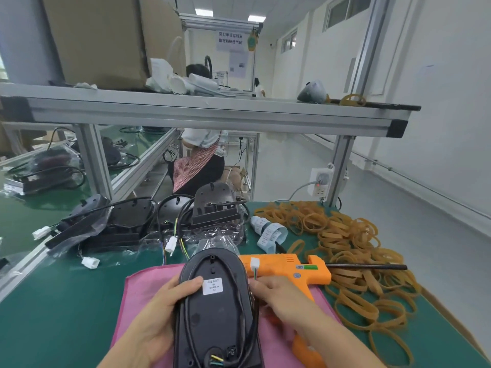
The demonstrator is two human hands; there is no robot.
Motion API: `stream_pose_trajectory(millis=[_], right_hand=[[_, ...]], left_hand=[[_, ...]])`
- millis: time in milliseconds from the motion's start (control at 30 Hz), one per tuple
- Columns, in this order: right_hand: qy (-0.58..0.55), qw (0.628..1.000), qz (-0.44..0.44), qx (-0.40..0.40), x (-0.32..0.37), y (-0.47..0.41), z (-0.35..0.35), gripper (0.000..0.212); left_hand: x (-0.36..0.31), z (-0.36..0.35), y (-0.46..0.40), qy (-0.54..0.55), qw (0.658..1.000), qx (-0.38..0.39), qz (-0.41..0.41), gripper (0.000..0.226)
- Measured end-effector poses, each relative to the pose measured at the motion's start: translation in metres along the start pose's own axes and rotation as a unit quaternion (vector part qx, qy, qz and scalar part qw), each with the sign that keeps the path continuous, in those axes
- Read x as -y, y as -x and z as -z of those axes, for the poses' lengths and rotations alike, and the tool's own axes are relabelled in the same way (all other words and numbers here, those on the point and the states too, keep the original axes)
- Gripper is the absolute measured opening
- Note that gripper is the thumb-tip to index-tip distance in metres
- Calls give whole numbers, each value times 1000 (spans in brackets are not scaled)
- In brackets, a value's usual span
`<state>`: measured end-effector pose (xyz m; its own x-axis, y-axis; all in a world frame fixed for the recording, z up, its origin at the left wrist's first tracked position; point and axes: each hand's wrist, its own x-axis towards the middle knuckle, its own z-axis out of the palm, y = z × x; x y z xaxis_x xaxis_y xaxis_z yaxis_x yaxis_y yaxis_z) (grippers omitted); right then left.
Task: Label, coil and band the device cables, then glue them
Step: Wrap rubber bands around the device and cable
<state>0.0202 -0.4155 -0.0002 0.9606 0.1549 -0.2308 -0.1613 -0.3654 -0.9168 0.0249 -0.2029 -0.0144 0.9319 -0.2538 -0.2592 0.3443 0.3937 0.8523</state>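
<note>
- Green matting covers the surface (66, 301), which runs from the near edge to a metal-framed shelf (212, 110) above it; on that shelf stands a big cardboard box (101, 38), its contents hidden from this angle.
- Tan rubber bands (353, 251) lie in a loose heap over the right part of the surface, probably within easy reach for banding each coil.
- Pink cloth (148, 285) is spread at the near middle, seemingly as padding for the piece being worked on.
- Dark oval device (215, 309) lies back-up on the cloth, a white label (212, 286) already stuck near its middle and its black cable (239, 288) looped around the back.
- More dark devices (127, 224), some in clear plastic bags, wait in a cluster further back with their cables and white plugs trailing loose.
- Orange glue gun (287, 269) rests just right of the device, partly under the right hand, likely parked for the later gluing step.
- Left hand (164, 309) has its grip curled round the device's left edge, thumb on top beside the label, apparently steadying it.
- Right hand (279, 293) pinches the thin wires at the cable's end with its grip; the white plug (254, 262) sticks up just above the fingers.
- Strip of small printed labels (268, 232) curls on the surface between the devices and the bands.
</note>
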Motion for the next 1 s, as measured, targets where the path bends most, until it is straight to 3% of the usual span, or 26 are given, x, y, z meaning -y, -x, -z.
stream_pose_trajectory(millis=[133, 233, 400, 533, 667, 733, 833, 900, 1000], right_hand=[[261, 965, 1, -33, 5, -9, 10, 48], [348, 935, -14, -62, 17, -14, 28, 51], [514, 822, 26, -243, 25, -47, 90, 25], [642, 750, 25, -157, 9, -81, 116, 50], [695, 708, 46, -117, -5, -94, 119, 27], [661, 734, 65, -144, -5, -91, 119, 20], [428, 880, 73, -193, 5, -79, 114, 16], [197, 967, 60, -151, 14, -68, 100, 22], [-14, 994, 50, -91, 20, -56, 73, 25]], left_hand=[[-3, 0, -7, -17, 1000, 6, 17, 37], [-3, 1, -11, -14, 999, 8, 30, 37], [2, 4, -13, 9, 1000, 7, 17, 48], [-4, -1, -10, 9, 999, 46, -11, 46], [-9, -1, -7, -1, 998, 53, -23, 57], [-12, -1, -9, -6, 999, 48, -23, 69], [-16, -1, -14, -23, 999, 38, -26, 84], [-16, -3, -17, -25, 998, 45, -24, 86], [-17, -7, -18, -14, 997, 72, -25, 85]])
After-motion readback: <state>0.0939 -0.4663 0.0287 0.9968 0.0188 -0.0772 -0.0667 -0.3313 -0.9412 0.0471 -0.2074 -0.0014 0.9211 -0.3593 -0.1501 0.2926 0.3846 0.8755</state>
